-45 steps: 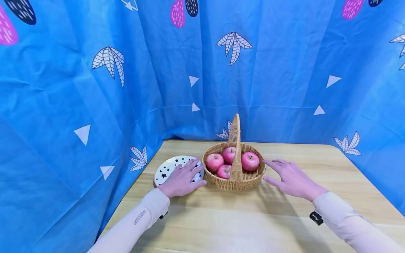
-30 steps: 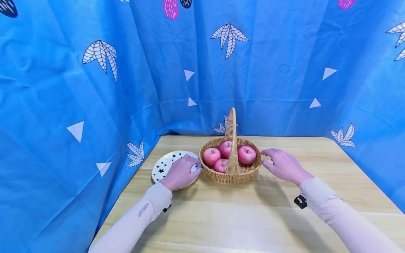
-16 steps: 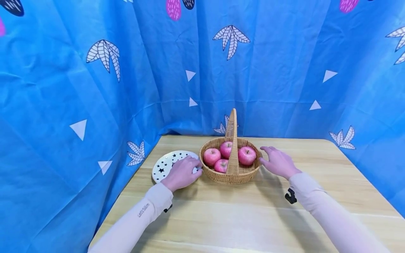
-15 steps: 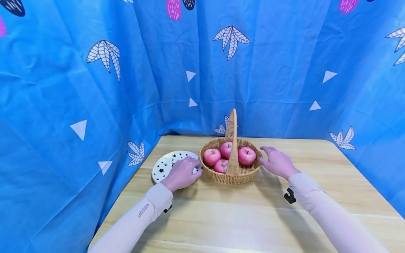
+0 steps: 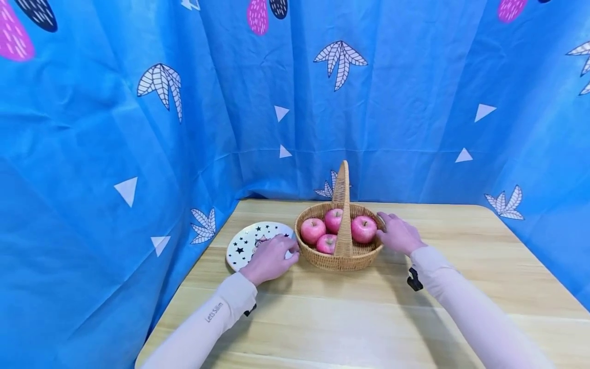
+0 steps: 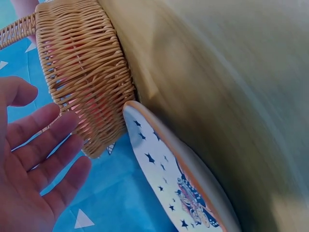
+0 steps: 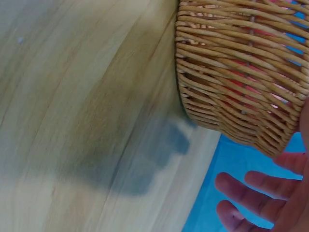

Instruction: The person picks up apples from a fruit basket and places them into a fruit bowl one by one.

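A wicker basket (image 5: 338, 261) with a tall arched handle (image 5: 343, 205) stands on the table and holds several red apples (image 5: 363, 229). My left hand (image 5: 272, 258) is over the right part of a white plate (image 5: 239, 243) with black stars, fingertips at the basket's left rim. In the left wrist view its loosely bent fingers (image 6: 43, 154) are against or just in front of the wicker, thumb apart. My right hand (image 5: 400, 234) is at the basket's right rim; in the right wrist view one finger (image 7: 292, 162) meets the rim and the others are spread. Its thumb is hidden there.
The light wooden table (image 5: 322, 323) stretches in front and to the right. Blue patterned curtains (image 5: 396, 113) surround it at the back and sides. The plate sits close against the basket's left side, near the table's left edge.
My right hand has come inward from the right to the basket's rim. The left hand's fingers have drawn in and bent more. Basket, apples and plate hold their places; the head view shifted slightly.
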`<state>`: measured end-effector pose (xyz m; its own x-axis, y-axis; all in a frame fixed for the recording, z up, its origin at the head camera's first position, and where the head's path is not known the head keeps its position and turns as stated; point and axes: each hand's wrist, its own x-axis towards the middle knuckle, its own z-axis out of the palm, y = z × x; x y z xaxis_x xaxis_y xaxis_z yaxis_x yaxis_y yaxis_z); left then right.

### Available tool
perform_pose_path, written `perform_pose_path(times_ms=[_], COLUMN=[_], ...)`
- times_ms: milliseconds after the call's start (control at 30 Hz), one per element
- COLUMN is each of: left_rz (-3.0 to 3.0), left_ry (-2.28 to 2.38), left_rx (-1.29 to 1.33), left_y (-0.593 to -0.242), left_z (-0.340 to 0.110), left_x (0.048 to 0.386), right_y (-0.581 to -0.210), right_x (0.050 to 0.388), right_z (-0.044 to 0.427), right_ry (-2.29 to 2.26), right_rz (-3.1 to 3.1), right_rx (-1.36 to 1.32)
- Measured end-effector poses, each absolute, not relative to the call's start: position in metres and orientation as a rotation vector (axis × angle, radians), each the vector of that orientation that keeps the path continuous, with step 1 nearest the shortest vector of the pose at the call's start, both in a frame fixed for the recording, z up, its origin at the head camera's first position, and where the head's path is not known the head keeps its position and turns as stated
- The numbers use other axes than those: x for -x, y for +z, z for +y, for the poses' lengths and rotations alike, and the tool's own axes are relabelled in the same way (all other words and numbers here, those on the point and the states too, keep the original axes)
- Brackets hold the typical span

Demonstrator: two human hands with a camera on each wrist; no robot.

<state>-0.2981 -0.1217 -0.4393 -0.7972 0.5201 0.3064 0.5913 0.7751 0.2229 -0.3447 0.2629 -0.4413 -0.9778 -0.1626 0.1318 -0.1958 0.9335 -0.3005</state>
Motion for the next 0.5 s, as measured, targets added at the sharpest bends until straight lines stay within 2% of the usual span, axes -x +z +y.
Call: perform_pose_path(times_ms=[500], left_rz=[-2.751], left_ry=[-0.404], left_rx=[0.881], left_y=[-0.4397], left_z=[-0.1204], left_x=[0.299], right_y=[-0.4401], right_x=[0.3534], right_z=[0.2621], right_ry=[0.473], right_rz=[-3.017], right_rx=[-0.317])
